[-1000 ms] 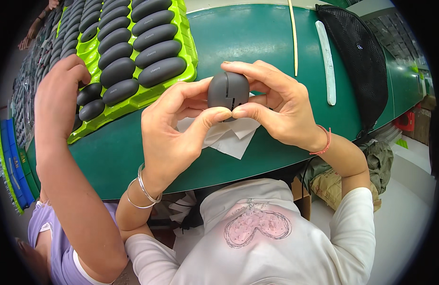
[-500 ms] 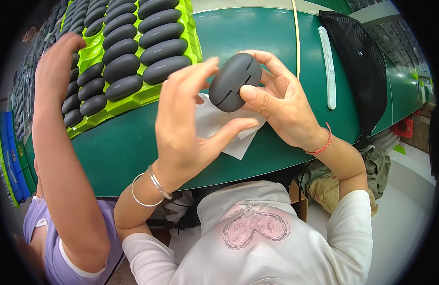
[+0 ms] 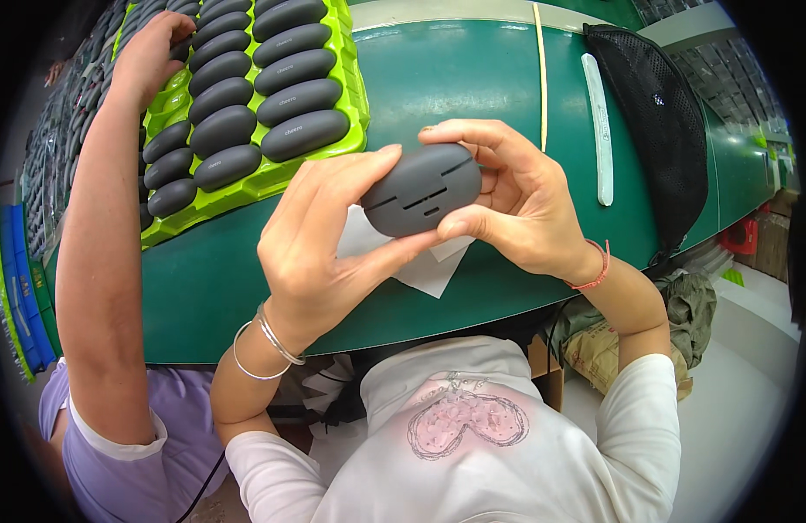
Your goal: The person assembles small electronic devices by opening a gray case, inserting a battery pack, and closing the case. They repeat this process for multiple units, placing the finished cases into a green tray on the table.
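A dark grey oval earbud charging case (image 3: 425, 187) is held up over the green table, its hinge side and small port showing. My left hand (image 3: 311, 235) grips its left end between thumb and fingers. The other end is in my right hand (image 3: 520, 205), thumb along the lower edge and fingers above and behind. Below my hands a white cloth or sheet of paper (image 3: 429, 277) lies on the table, partly hidden by them.
To the left, a lime-green tray (image 3: 357, 105) holds rows of similar dark cases (image 3: 224, 126). A co-worker's hand (image 3: 150, 65) reaches into it. A white strip (image 3: 600, 131), a thin pale cord (image 3: 542, 78) and a black mesh pouch (image 3: 656, 131) lie to the right.
My left hand has closed onto the case, which has turned more level and come slightly lower. The co-worker's hand has moved farther over the tray.
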